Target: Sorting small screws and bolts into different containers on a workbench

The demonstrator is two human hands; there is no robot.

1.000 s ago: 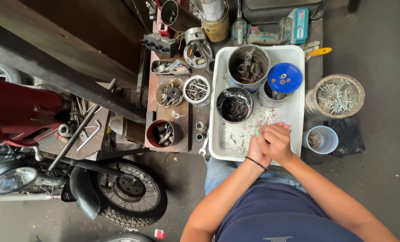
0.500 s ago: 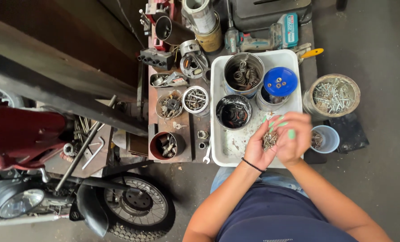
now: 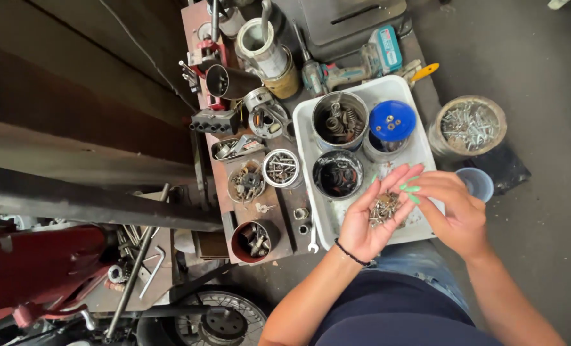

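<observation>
Nearest to you, your own dark blue shirt fills the bottom edge, both forearms reaching up from it over a grey concrete floor [image 3: 548, 211]. At lower left a spoked motorcycle wheel [image 3: 218, 320] and red bodywork [image 3: 35, 269] sit beside the rusty brown counter [image 3: 285, 221].

Your left hand [image 3: 375, 214] lies palm up over the near edge of the white plastic tray [image 3: 330, 221], a black band at its wrist. Its fingers are cupped open and loosely hold a small heap of screws and nuts [image 3: 383, 208] in the palm. Your right hand [image 3: 452, 208] comes in from the right, bent at the wrist, its fingers narrowed to a pinch with green nails just at the heap; whether they grip a piece, you cannot tell.

On the counter near the tray stand a red can of bolts [image 3: 253, 240], a small wrench [image 3: 313, 238] and two tins of small parts [image 3: 264, 176]. In the tray, just beyond your hands, sits a dark tin of washers [image 3: 338, 174]; farther back are a tin of springs [image 3: 340, 120] and a blue-lidded jar [image 3: 391, 122]. To the right on the floor stand a small clear cup [image 3: 477, 182] and a wide tin of screws [image 3: 470, 125]. Farthest off lies a teal cordless drill [image 3: 356, 67] beside metal pipes [image 3: 260, 41].
</observation>
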